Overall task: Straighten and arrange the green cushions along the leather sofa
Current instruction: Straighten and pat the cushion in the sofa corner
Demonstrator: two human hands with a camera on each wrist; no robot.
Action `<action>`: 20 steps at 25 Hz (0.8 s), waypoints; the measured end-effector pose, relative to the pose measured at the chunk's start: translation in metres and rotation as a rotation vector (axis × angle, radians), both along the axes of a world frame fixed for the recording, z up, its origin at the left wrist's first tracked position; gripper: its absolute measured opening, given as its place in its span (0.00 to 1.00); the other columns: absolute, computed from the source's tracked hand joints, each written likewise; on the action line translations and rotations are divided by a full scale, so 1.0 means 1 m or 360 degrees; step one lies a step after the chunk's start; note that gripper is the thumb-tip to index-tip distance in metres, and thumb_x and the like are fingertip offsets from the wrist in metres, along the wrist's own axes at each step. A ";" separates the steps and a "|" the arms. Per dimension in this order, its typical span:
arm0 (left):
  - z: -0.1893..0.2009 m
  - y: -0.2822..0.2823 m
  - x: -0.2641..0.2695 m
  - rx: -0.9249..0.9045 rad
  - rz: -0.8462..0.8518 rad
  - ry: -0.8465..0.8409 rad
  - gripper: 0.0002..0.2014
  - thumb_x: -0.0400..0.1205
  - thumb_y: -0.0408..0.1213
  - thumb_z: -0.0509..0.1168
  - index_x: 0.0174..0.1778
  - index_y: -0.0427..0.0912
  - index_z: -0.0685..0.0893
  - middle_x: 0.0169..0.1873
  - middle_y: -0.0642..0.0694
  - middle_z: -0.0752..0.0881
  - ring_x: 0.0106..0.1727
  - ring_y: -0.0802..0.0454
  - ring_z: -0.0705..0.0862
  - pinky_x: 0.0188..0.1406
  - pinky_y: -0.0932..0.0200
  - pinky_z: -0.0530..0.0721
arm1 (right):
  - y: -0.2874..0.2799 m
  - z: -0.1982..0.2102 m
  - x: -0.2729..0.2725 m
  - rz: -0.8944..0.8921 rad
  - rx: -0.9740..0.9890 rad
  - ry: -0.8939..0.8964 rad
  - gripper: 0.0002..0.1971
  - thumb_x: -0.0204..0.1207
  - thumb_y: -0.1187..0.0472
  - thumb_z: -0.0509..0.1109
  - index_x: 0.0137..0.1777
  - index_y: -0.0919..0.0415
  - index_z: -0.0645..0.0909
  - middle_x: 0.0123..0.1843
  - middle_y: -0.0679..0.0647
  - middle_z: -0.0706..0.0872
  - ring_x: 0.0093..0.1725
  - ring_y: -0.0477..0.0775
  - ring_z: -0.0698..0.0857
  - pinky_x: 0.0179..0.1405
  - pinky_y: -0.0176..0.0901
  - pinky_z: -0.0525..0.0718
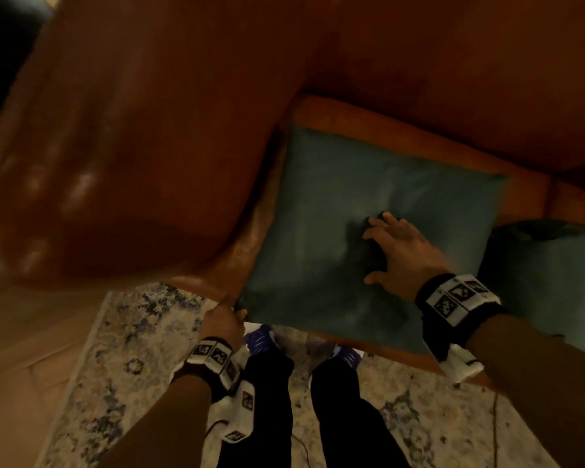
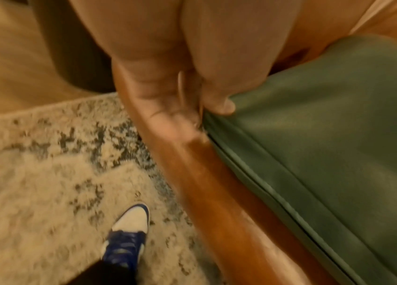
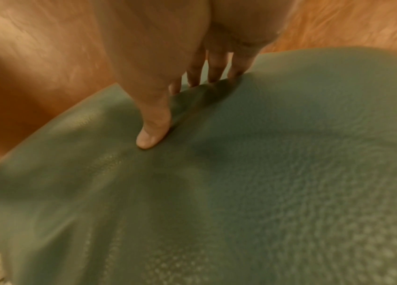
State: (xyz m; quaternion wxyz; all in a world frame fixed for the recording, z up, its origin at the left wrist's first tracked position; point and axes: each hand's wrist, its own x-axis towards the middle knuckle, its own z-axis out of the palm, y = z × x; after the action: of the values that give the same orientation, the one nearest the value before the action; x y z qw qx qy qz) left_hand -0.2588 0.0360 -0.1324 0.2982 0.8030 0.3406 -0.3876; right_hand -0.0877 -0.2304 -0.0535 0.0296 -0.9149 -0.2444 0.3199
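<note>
Sofa [image 1: 149, 130]: brown leather, seat corner in view.
Green cushion [image 1: 368, 214]: flat on seat, against left armrest.
Second cushion [image 1: 547, 275]: right, just beside.
Right hand [image 1: 399, 251]: fingers spread, pressing cushion top.
Left hand [image 1: 222, 320]: pinching near-left cushion corner.

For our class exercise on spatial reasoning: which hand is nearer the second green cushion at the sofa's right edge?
Right. The right hand presses the flat cushion beside the second cushion; the left hand pinches the flat cushion's far corner.

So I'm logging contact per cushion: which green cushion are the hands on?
The large green cushion lying flat beside the sofa arm: the right hand presses its top, the left hand pinches its near corner. The other cushion, at the right edge, is untouched.
</note>
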 end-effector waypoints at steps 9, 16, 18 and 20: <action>0.092 -0.078 0.104 0.0305 -0.0841 -0.0823 0.39 0.75 0.50 0.69 0.79 0.50 0.59 0.78 0.39 0.63 0.75 0.35 0.64 0.76 0.40 0.66 | -0.110 0.016 -0.109 -0.2140 0.0761 -0.0416 0.07 0.74 0.62 0.73 0.52 0.57 0.83 0.46 0.51 0.87 0.48 0.52 0.85 0.52 0.43 0.81; 0.066 -0.181 0.153 0.0359 -0.1282 -0.0155 0.59 0.66 0.64 0.72 0.72 0.74 0.26 0.79 0.51 0.26 0.80 0.28 0.35 0.71 0.19 0.56 | -0.167 -0.074 -0.142 -0.3039 0.1042 0.0811 0.12 0.74 0.77 0.65 0.49 0.62 0.83 0.52 0.63 0.87 0.46 0.59 0.84 0.46 0.45 0.86; 0.064 -0.179 0.152 0.0397 -0.1279 -0.0150 0.59 0.66 0.65 0.72 0.72 0.74 0.26 0.80 0.51 0.26 0.81 0.28 0.36 0.71 0.19 0.57 | -0.159 -0.080 -0.129 -0.3270 0.1244 0.0869 0.09 0.74 0.77 0.67 0.43 0.61 0.81 0.43 0.62 0.86 0.37 0.56 0.83 0.34 0.40 0.85; 0.064 -0.174 0.151 0.0399 -0.1286 -0.0168 0.58 0.65 0.66 0.72 0.72 0.75 0.27 0.80 0.52 0.28 0.81 0.29 0.38 0.71 0.19 0.58 | -0.152 -0.083 -0.128 -0.3298 0.1279 0.0720 0.11 0.73 0.75 0.70 0.37 0.58 0.80 0.39 0.60 0.85 0.37 0.56 0.83 0.31 0.37 0.83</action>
State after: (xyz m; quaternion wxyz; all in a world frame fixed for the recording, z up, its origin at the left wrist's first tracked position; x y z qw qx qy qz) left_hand -0.1078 -0.1375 -0.0688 0.0395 0.9208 0.0273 -0.3871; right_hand -0.2158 -0.3826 -0.1361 0.6152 -0.5221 0.5567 0.1977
